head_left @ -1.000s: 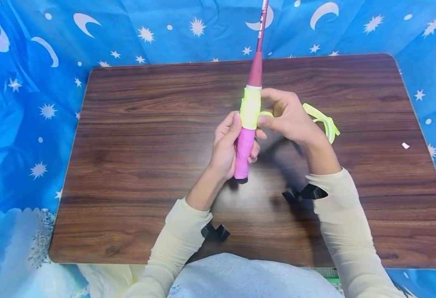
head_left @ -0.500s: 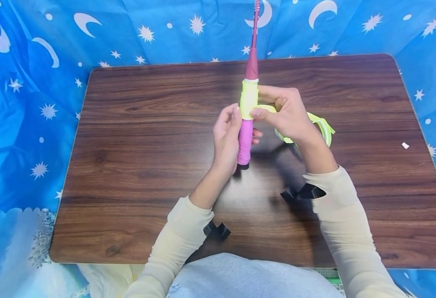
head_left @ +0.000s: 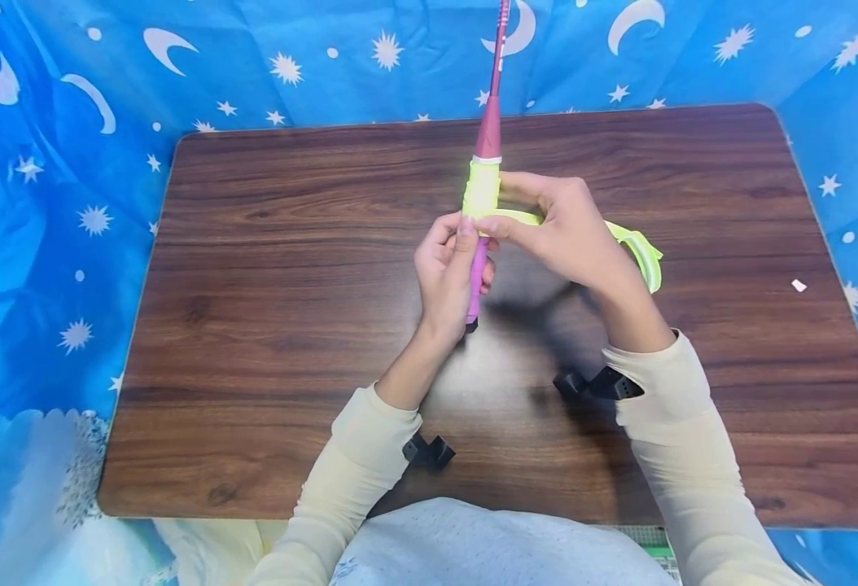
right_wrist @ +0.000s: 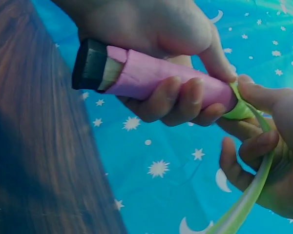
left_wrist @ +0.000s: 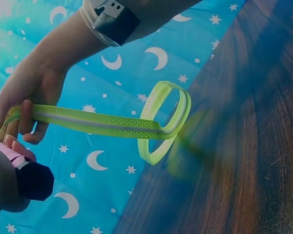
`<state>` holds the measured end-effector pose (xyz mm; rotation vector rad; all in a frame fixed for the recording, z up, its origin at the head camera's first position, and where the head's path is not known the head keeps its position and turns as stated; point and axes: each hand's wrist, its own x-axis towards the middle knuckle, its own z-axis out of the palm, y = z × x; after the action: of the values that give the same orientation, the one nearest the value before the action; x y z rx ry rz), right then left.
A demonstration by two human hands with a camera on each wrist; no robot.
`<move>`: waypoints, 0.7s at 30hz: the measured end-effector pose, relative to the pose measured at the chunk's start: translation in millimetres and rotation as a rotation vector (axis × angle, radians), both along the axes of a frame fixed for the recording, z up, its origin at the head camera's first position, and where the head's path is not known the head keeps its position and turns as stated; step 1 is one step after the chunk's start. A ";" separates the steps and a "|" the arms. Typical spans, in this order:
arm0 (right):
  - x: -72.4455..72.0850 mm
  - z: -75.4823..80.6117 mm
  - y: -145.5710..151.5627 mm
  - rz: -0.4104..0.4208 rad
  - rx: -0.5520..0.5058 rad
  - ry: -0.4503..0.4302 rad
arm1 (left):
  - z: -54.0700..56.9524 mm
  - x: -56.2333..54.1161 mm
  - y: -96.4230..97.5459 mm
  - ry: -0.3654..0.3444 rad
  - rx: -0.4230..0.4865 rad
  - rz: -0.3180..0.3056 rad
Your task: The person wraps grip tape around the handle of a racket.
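A badminton racket (head_left: 489, 130) is held upright-slanting over the table, its head out of view. Its handle has a pink wrap (right_wrist: 156, 78) below and a black butt cap (right_wrist: 89, 66) at the end. Yellow-green grip tape (head_left: 482, 187) is wound round the upper handle. My left hand (head_left: 444, 273) grips the handle, thumb at the lower edge of the wound tape. My right hand (head_left: 571, 232) pinches the tape where it leaves the handle, thumb close to the left thumb. The perforated loose tail (left_wrist: 102, 122) runs past the right fingers and ends in a hanging loop.
The brown wood-grain table (head_left: 268, 325) lies below both hands. A small white scrap (head_left: 798, 286) sits near its right edge. Blue cloth (head_left: 429, 57) with moons and stars hangs behind and at the sides. Black wrist cameras (head_left: 597, 384) stick out from the sleeves.
The racket has shifted slightly left and up, and its handle has turned in my left hand. My right thumb has moved left with the tape, up to my left thumb.
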<state>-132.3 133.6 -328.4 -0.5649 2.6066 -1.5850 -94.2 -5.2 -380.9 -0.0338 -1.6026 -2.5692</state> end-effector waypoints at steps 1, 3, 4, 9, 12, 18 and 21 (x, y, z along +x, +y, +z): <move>1.7 1.6 1.2 0.000 0.037 0.012 | 0.0 -0.1 0.0 0.009 -0.002 -0.002; 5.0 4.6 3.5 -0.002 0.107 0.037 | 0.6 -0.3 -0.4 0.026 -0.003 -0.002; 6.4 5.9 4.9 0.001 0.136 0.055 | 1.2 -0.3 -0.6 0.033 -0.004 0.000; 9.1 9.4 11.7 0.075 0.114 0.020 | 3.9 0.8 -2.8 0.055 0.011 -0.013; 9.6 9.6 18.2 0.164 0.045 -0.085 | 5.4 1.9 -3.4 0.051 0.039 -0.031; 9.1 6.0 26.6 0.258 -0.049 -0.097 | 9.8 4.0 -4.6 0.032 0.102 -0.061; 6.7 3.3 25.8 0.232 -0.103 -0.078 | 11.4 4.0 -5.0 0.019 0.122 -0.092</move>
<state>-125.6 159.4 -325.2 -0.7642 2.3170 -1.6365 -90.2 -10.1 -369.6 -0.1237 -1.4681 -2.7213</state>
